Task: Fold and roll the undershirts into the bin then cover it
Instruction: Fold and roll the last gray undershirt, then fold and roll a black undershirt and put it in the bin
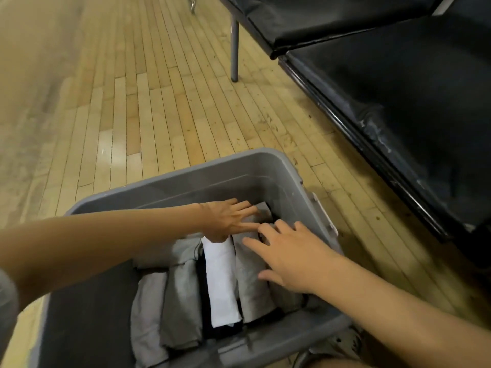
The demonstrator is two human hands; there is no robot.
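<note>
A wooden floor (pixel 138 107) fills the left and middle of the head view, with a grey bin (pixel 281 166) standing on it near the bottom. At the left of the bin's contents lie two grey rolled undershirts (pixel 170 309) side by side. Next to them comes a thin dark roll (pixel 203 288), then a white roll (pixel 221 282), then another grey roll (pixel 252 282), all packed tight and touching one another along their lengths.

The left hand (pixel 228 220) reaches in from the left. Its fingers are straight and spread, pressing flat on a grey folded undershirt (pixel 265 211) at the far end of the bin. It holds nothing.

The right hand (pixel 289 254) comes in from the lower right. Its fingers are also spread and nearly straight, resting on top of the grey roll and the cloth beyond it, with fingertips just beside those of the left hand. It grips nothing.

To the right of the bin, well apart from it, stands a black padded bench (pixel 398 102) on a metal leg (pixel 234 49).
</note>
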